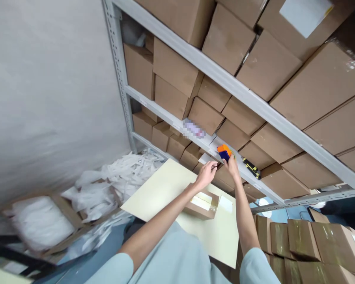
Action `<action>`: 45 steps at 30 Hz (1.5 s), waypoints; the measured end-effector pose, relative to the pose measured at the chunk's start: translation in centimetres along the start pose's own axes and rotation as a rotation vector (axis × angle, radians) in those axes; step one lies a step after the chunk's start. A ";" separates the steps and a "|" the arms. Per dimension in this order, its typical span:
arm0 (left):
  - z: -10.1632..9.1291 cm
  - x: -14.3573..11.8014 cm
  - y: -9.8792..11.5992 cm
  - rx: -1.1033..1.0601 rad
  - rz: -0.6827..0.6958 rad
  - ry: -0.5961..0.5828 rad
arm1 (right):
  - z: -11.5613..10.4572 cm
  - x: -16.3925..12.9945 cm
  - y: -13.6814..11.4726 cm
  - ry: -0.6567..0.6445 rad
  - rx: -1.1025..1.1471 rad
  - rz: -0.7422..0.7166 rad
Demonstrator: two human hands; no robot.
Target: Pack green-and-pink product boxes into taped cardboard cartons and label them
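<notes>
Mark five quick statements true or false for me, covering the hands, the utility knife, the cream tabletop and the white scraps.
1. The right hand holds the orange-and-blue object. True.
2. The yellow-and-black utility knife lies on the cream tabletop. False: it lies on the shelf ledge.
3. A cardboard box sits on the cream tabletop. True.
4. The left hand grips the yellow-and-black utility knife. False: the two are apart.
5. The white scraps are heaped under the right forearm. False: they lie by the wall, left of the cream tabletop.
</notes>
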State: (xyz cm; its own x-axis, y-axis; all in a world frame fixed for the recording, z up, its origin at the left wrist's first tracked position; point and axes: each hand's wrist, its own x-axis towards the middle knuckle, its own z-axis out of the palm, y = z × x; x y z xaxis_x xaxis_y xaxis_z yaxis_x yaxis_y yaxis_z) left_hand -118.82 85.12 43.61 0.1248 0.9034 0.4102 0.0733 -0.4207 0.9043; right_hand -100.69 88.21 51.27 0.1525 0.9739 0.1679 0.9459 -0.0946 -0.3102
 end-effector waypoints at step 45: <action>-14.3 -10.0 8.6 0.090 0.261 -0.195 | 3.1 -25.7 -3.6 -0.309 0.621 -0.100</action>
State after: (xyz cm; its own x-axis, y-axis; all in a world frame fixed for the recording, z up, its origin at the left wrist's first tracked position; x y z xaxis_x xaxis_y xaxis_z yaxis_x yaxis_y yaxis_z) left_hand -133.60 73.67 48.99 0.3373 0.7352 0.5880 0.1003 -0.6491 0.7540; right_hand -108.88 64.11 45.20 -0.1026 0.9945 -0.0213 0.5983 0.0446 -0.8000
